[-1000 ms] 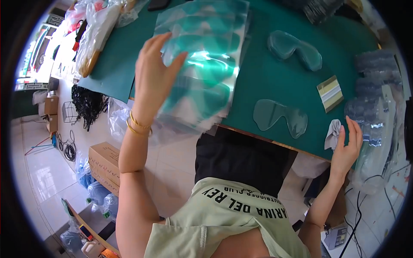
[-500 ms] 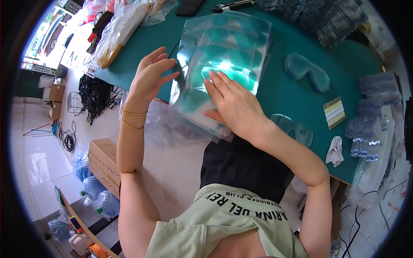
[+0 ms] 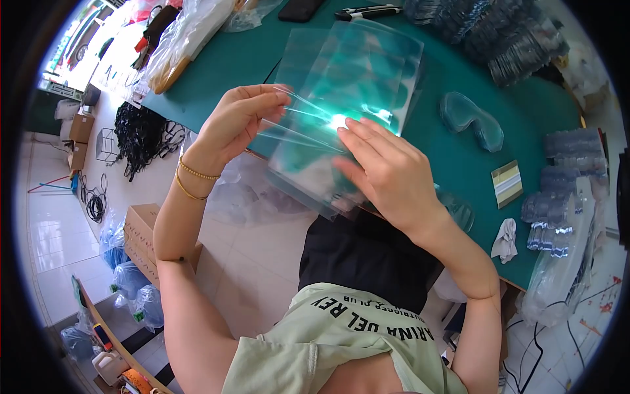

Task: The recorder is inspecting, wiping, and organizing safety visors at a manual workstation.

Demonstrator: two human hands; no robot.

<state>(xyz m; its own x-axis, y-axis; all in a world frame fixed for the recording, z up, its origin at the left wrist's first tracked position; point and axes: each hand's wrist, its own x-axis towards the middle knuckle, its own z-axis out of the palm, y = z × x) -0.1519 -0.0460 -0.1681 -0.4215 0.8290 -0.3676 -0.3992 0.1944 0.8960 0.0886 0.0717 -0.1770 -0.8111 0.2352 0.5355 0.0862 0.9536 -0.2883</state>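
Several clear plastic sheets (image 3: 394,59) lie stacked on the green table, bright with reflected light. My left hand (image 3: 246,118) is closed on the left edge of a clear plastic sheet (image 3: 289,108), pinched between thumb and fingers. That edge is lifted and bent upward. My right hand (image 3: 387,167) rests over the right part of the stack with fingers stretched out and thumb apart. It grips nothing. To the right lies a clear goggle-shaped plastic piece (image 3: 469,118). Another clear moulded piece (image 3: 456,207) is partly hidden behind my right forearm.
The green table (image 3: 446,171) also bears a small cream-and-silver block (image 3: 507,184), a crumpled white tissue (image 3: 504,241), a cutter knife (image 3: 367,11) and a black phone (image 3: 298,9). Stacked clear plastic pieces (image 3: 499,39) stand far right. A cardboard box (image 3: 141,240) sits on the floor at left.
My left hand has gone from apart fingers beside the stack to pinching a sheet's edge and raising it. My right hand has slid slightly right and nearer to me.
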